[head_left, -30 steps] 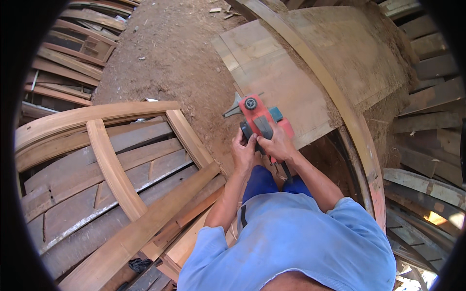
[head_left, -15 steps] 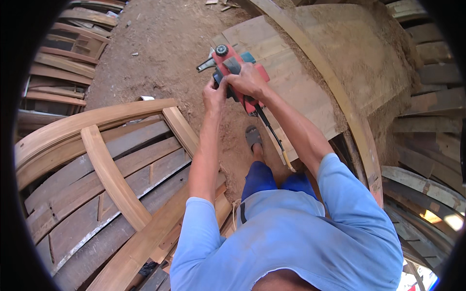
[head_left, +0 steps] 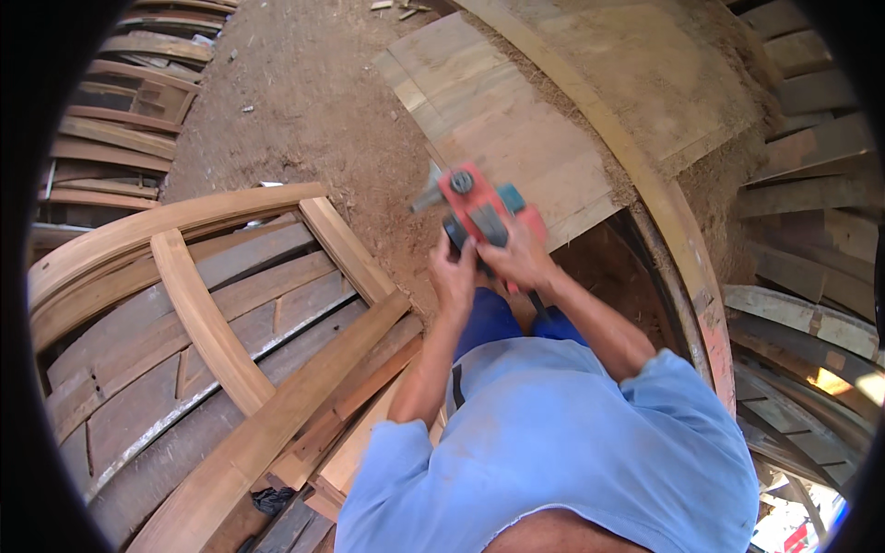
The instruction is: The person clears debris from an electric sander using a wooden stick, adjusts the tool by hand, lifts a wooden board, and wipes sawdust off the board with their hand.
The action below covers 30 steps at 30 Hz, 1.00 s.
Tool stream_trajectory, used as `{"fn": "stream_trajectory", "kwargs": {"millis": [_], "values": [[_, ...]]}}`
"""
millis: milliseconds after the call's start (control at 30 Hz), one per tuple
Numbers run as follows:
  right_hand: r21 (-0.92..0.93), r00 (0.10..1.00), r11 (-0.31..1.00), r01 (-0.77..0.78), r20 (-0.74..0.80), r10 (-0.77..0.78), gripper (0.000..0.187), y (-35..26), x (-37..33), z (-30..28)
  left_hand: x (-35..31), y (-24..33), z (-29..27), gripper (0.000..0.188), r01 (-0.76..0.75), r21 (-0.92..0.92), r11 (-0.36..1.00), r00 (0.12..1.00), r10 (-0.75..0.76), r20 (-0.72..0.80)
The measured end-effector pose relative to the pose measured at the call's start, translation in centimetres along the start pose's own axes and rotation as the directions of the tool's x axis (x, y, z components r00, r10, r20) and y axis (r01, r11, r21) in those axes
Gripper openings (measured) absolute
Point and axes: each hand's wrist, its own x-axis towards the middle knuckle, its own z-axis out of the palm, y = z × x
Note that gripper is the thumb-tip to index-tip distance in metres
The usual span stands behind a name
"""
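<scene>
Electric hand planer (head_left: 477,214): red body, teal patch on its right side, dark round knob on top near the front, grey metal chute sticking out to its left. Slightly motion-blurred. It sits on the near corner of the pale plank panel (head_left: 516,138), close to the panel's lower edge, nose pointing up-left in the frame.

Left hand (head_left: 454,276) is clenched around the dark rear part of the planer from the left. Right hand (head_left: 518,258) is wrapped over the rear handle from the right. Both have a firm hold and the hands touch each other. A black cord (head_left: 537,306) drops from under the right hand toward the blue trousers (head_left: 489,318).

Edges: the panel's left edge runs diagonally up-left, with bare dirt ground (head_left: 304,101) just beside it. A curved wooden rail (head_left: 645,184) crosses the panel on the planer's right, sawdust banked along it. A dark gap opens below the panel's near edge, to the right of the hands.

Room: most of the panel ahead of the planer is open plank surface. The arched wooden frame (head_left: 194,304) lies to the lower left, its nearest corner near the left forearm but apart. Stacked curved timbers (head_left: 802,240) lie well off on the right.
</scene>
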Motion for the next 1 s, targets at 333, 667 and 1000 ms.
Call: {"fn": "stream_trajectory", "kwargs": {"millis": [333,667,1000], "values": [[-0.031,0.995,0.994,-0.104,-0.012,0.104,0.034,3.0,-8.1,-0.2,-8.4,-3.3,0.4,0.049,0.168,0.049,0.985,0.986,-0.168,-0.007],[-0.097,0.990,0.990,0.097,-0.088,-0.106,0.037,-2.4,7.2,1.2,7.0,1.6,-1.1,0.030,-0.060,-0.147,0.987,0.998,0.056,-0.032],[-0.119,0.981,0.977,0.177,-0.064,-0.185,0.042,-9.7,24.5,1.6,25.1,5.1,-4.8,0.040,-0.020,-0.049,0.999,1.000,0.019,-0.018]]}}
